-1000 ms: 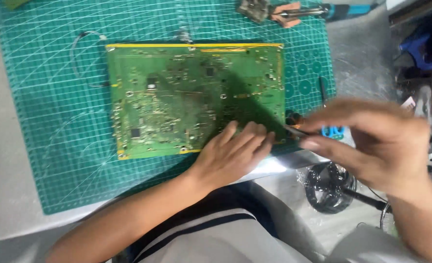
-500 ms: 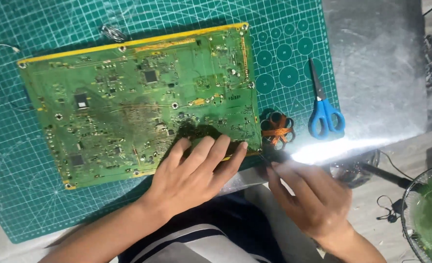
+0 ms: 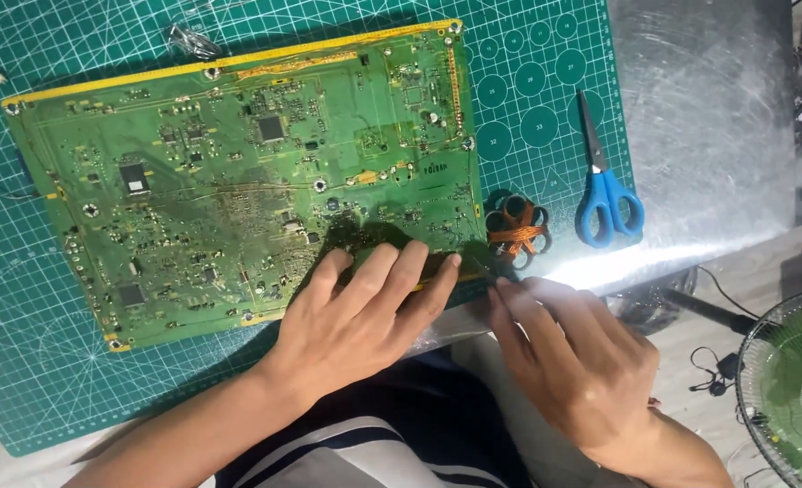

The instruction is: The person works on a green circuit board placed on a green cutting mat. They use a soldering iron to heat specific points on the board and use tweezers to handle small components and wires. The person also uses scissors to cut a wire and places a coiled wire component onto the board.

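A large green circuit board with a yellow far edge lies on a green cutting mat. My left hand rests flat on the board's near right corner, fingers spread, holding nothing. My right hand is just right of that corner at the mat's near edge, its fingers drawn together. A thin dark tool tip pokes out from its fingertips and touches the board's edge.
A small coil of copper wire lies by the board's right corner, with blue scissors beyond it on the mat. Shiny metal sheet covers the table to the right. A green fan stands at lower right, cables nearby.
The view has shifted left and nearer to the board. My right hand dropped from above the scissors to the board's near right corner. My left hand stays flat on the board.
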